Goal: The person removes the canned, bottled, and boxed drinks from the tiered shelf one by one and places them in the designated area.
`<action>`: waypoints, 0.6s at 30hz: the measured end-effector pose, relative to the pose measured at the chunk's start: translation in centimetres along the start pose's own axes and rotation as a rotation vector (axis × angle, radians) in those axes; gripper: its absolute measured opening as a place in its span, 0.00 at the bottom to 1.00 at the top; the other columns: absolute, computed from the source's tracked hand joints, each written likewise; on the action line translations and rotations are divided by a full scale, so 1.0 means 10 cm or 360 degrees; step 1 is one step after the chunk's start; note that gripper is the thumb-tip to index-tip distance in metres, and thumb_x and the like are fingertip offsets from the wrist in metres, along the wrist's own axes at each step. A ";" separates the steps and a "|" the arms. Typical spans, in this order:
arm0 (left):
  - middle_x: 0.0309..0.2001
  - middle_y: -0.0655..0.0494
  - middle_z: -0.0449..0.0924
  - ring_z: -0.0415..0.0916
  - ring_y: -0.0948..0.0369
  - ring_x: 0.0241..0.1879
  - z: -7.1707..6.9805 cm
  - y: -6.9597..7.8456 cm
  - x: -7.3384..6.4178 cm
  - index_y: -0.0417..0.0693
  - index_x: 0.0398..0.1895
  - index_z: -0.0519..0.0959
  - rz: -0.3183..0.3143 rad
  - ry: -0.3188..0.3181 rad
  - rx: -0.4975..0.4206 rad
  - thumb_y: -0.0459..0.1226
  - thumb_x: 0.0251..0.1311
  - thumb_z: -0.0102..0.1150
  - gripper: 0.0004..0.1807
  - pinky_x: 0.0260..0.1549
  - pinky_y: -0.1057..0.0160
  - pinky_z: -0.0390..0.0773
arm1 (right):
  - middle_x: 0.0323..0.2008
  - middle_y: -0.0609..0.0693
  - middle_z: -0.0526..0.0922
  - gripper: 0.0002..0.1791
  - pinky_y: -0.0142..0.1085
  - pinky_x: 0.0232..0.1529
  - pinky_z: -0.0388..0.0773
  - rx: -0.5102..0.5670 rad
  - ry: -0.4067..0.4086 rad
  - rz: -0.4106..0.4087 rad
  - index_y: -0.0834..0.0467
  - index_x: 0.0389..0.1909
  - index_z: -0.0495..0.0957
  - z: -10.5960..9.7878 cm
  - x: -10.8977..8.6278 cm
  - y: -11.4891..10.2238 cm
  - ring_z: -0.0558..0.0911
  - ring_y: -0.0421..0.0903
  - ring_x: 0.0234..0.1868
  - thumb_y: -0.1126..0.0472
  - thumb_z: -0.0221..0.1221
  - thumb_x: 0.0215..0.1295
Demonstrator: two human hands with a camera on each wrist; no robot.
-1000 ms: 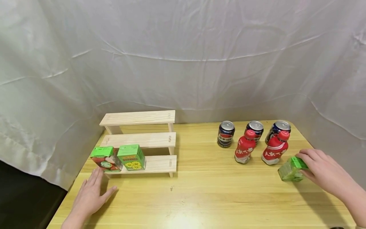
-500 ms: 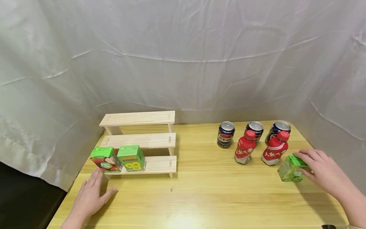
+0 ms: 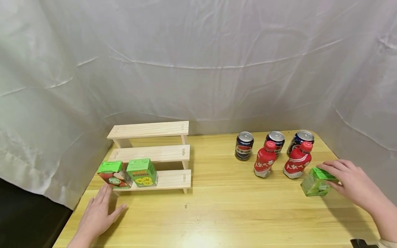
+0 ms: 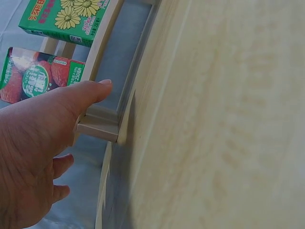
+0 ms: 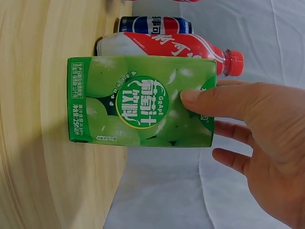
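My right hand (image 3: 353, 182) holds a green grape juice box (image 3: 317, 182) near its top, at the right of the table. In the right wrist view the thumb (image 5: 193, 97) presses the printed front of the juice box (image 5: 138, 124), with the other fingers behind it. Its base is at or close to the tabletop. At the left my left hand (image 3: 97, 213) lies with straight fingers by the front corner of a wooden three-step shelf (image 3: 173, 179). A red-and-green juice box (image 3: 114, 175) and a green box with yellow flowers (image 3: 142, 174) stand on its lowest step.
Two red bottles (image 3: 265, 160) stand left of the grape box, in front of several dark blue cola cans (image 3: 244, 146). Bare wood shows on the upper steps. Grey cloth (image 3: 217, 69) hangs behind the table (image 3: 217, 206). A dark object (image 3: 359, 243) shows at the right forearm.
The head view has shifted slightly. Both hands keep about the same places, the right one holding the grape juice box throughout.
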State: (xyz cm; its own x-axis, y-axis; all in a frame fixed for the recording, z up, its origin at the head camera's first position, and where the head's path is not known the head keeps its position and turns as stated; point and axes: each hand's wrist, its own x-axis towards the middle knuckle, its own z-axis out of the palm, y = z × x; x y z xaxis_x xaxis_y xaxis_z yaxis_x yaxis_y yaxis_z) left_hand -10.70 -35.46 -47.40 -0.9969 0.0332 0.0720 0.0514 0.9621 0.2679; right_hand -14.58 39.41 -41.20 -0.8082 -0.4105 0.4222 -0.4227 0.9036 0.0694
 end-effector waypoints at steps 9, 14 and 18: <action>0.73 0.25 0.48 0.48 0.33 0.72 0.00 0.00 0.01 0.27 0.74 0.46 0.0015 0.0044 0.0019 0.62 0.61 0.55 0.56 0.64 0.28 0.51 | 0.49 0.61 0.78 0.35 0.61 0.35 0.72 -0.0024 -0.0105 0.0099 0.57 0.52 0.77 -0.03 0.02 -0.08 0.73 0.61 0.46 0.66 0.74 0.36; 0.73 0.26 0.47 0.47 0.33 0.73 0.00 0.01 0.01 0.27 0.74 0.46 -0.0007 -0.0001 0.0005 0.63 0.61 0.54 0.57 0.64 0.28 0.51 | 0.49 0.63 0.78 0.39 0.61 0.35 0.71 -0.0035 -0.0053 0.0089 0.57 0.53 0.76 -0.15 0.09 -0.14 0.73 0.63 0.47 0.68 0.76 0.30; 0.73 0.25 0.47 0.46 0.33 0.73 -0.01 0.01 0.00 0.27 0.74 0.45 -0.0013 -0.0011 -0.0003 0.63 0.61 0.54 0.57 0.65 0.28 0.50 | 0.48 0.62 0.78 0.36 0.60 0.35 0.70 -0.0045 0.0008 0.0056 0.58 0.54 0.76 -0.27 0.18 -0.19 0.73 0.63 0.48 0.64 0.75 0.37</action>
State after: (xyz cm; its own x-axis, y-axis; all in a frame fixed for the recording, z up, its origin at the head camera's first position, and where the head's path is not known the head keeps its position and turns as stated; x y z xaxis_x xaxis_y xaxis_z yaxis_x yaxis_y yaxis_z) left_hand -10.70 -35.37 -47.26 -0.9976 0.0270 0.0634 0.0432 0.9617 0.2705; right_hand -14.07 37.27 -38.15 -0.8204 -0.3777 0.4293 -0.3820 0.9207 0.0800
